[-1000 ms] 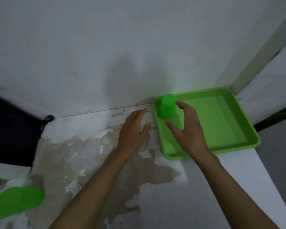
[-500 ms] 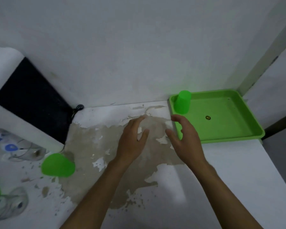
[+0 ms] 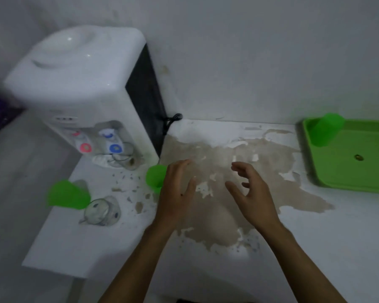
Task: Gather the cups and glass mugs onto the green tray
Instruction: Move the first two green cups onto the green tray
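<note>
The green tray [image 3: 346, 171] lies at the right edge of the counter, with one green cup [image 3: 324, 132] upside down in its back left corner. A second green cup [image 3: 154, 178] stands just left of my left hand [image 3: 175, 193], partly hidden by the fingers. A third green cup [image 3: 67, 194] sits near the counter's left edge, beside a glass mug [image 3: 102, 212]. Another glass mug [image 3: 124, 159] stands under the dispenser taps. My right hand [image 3: 249, 193] hovers over the stained middle of the counter. Both hands are empty with fingers spread.
A white water dispenser [image 3: 79, 88] with red and blue taps fills the back left corner, its black cord [image 3: 171, 121] trailing by the wall. The white counter [image 3: 228, 248] has peeling, stained paint. Its left edge drops off beside the third cup.
The view has swung left, so the tray slid to the right edge and the dispenser and mugs came into sight. Both hands moved left away from the tray, my left hand reaching the second cup.
</note>
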